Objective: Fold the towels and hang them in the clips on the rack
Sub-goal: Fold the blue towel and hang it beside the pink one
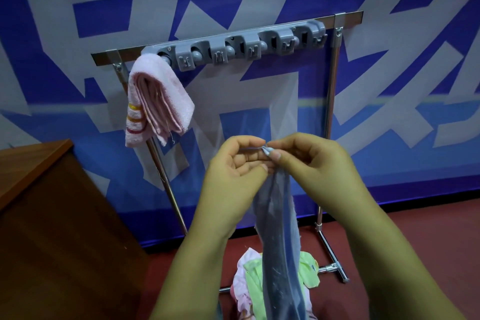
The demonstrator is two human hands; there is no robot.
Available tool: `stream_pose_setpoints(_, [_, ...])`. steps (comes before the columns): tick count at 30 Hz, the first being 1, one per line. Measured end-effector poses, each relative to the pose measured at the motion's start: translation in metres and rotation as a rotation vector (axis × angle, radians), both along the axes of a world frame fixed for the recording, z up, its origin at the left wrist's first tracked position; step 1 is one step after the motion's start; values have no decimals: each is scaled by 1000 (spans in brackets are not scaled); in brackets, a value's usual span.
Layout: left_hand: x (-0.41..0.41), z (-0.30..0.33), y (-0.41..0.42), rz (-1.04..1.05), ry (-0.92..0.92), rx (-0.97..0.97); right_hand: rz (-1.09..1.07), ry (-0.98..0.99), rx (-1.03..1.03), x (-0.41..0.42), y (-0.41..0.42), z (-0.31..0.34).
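Observation:
A grey-blue towel [279, 236] hangs down in front of me, pinched at its top corner. My left hand [233, 166] and my right hand [311, 163] meet there, fingertips closed on the towel's upper edge. Behind them stands a metal rack [331, 91] with a grey strip of clips [233, 44] along its top bar. A folded pink towel [155, 101] with striped ends hangs from the leftmost clip. The other clips hold nothing. On the floor under my hands lies a pile of pink and green towels [252, 283].
A brown wooden cabinet [52, 215] stands at the left, close to the rack's left leg. The rack's foot bar [335, 266] rests on the red floor [415, 236]. A blue and grey patterned wall [389, 86] is right behind the rack.

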State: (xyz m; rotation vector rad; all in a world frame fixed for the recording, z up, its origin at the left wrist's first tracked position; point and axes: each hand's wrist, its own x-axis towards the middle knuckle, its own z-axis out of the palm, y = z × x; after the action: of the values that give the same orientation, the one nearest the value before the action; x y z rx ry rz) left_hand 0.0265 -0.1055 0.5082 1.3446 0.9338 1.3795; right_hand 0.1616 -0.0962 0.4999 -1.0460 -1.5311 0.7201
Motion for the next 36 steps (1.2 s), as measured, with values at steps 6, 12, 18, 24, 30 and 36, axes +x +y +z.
stream_pose_setpoints(6, [-7, -1, 1, -87, -8, 0, 29, -32, 19, 7, 5, -1])
stream_pose_setpoints(12, [-22, -17, 7, 125, 372, 225, 75, 159, -42, 16, 11, -4])
stream_pose_setpoints(18, [-29, -43, 15, 21, 723, 167, 152, 308, -22, 18, 11, 3])
stream_pose_setpoints(24, [-36, -61, 19, 37, 616, 16, 147, 377, -32, 24, 10, 8])
stream_pose_setpoints(30, [-47, -53, 19, 101, 376, 113, 76, 429, -27, 37, 11, 9])
stream_pose_setpoints(36, [-61, -29, 25, 180, 302, 191, 21, 424, 0, 47, 11, 14])
